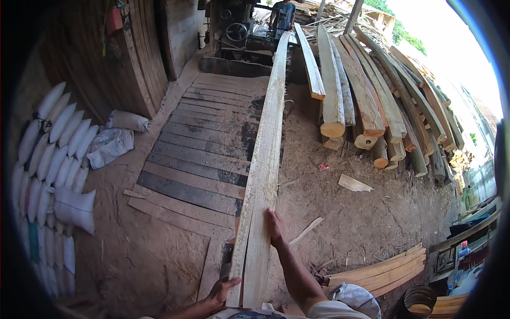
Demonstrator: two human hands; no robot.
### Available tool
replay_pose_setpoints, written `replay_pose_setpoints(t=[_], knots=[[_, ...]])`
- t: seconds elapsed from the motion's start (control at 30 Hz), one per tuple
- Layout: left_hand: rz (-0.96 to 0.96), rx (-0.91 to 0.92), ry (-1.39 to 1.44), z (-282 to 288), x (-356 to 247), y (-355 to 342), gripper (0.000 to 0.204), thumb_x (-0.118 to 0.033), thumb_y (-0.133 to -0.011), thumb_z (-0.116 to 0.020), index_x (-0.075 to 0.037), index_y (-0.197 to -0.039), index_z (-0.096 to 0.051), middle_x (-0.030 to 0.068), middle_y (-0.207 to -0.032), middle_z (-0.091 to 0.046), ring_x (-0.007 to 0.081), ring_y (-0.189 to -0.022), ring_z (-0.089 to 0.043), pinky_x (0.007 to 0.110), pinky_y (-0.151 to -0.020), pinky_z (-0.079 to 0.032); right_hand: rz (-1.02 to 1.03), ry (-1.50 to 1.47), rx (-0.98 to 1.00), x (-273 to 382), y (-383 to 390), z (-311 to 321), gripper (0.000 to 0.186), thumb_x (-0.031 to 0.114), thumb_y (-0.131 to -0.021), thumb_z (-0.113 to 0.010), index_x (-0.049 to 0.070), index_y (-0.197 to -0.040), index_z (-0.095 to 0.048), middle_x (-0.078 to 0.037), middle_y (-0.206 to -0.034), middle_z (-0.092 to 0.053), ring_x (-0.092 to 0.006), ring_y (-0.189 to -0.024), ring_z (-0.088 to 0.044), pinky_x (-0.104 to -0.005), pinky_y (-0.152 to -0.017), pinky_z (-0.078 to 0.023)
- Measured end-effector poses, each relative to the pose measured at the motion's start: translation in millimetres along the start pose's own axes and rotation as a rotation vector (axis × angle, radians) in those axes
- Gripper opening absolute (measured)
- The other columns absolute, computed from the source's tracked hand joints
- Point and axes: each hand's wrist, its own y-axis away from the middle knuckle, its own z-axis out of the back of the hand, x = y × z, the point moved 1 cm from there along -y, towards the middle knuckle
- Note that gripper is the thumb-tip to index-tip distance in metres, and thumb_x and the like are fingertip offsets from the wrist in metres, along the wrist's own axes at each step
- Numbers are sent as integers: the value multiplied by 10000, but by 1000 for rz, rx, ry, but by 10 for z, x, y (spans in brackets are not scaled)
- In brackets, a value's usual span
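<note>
A long, rough-sawn wooden plank (pixel 264 154) runs from my body far ahead to a machine with a handwheel. At its near end a dark gap shows between a narrow strip on the left and a wider board on the right; farther off I cannot tell whether they are separate. My left hand (pixel 222 292) grips the left edge close to the near end, thumb on top and the other fingers partly hidden. Higher up, my right hand (pixel 274 226) holds the right edge, fingers mostly out of sight beneath or beside it.
The machine (pixel 234 40) stands at the far end, a person (pixel 283 16) beside it. Slatted boards (pixel 199 141) cover the floor left of the plank. Thick timbers (pixel 332 101) are piled at right, stacked white sacks (pixel 53 143) at left. Cut boards (pixel 380 271) lie near right.
</note>
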Motion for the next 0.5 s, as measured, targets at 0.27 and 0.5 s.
replay_pose_setpoints(t=[0.27,0.5], knots=[[-115,-177,-289,281,1193,1135,632,-435,-856,-612,15,-1291,-529,164,-1153,-631,245,-1064,-584,341,-946,-420,-40,-76,63,-552,1567,-40,588,367,-984,-515,9,-1432,-386,-42,-1301,-532,-139,-1162,-486,-275,-1008,-360],[-220,-53,-360,360,1377,1056,752,-265,-813,-639,-37,-1455,-320,152,-1331,-515,258,-1241,-471,350,-1060,-339,-38,55,25,-691,1657,106,599,390,-988,-503,10,-1434,-378,-53,-1262,-544,-135,-1126,-498,-291,-974,-395]])
